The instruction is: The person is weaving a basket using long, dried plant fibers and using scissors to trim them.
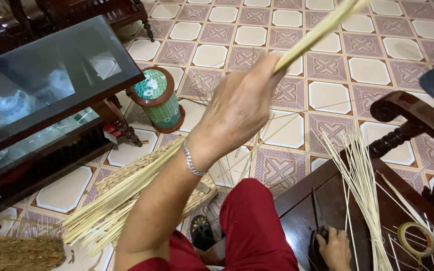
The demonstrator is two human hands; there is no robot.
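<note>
Fingers of our left hand (pixel 239 108) clamp a pale bamboo strip (pixel 322 30) running toward one o'clock, while our right hand (pixel 335 247) grips a dark knife (pixel 319 221) on the bench (pixel 302 211) at five o'clock, where we judge a slip could cut us.

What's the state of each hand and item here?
Left hand: raised, shut on pale strip.
Right hand: low on bench, gripping dark tool.
Loose strips: fanned across bench.
Tape roll: flat on bench.
Bundle: lying on floor.
</note>
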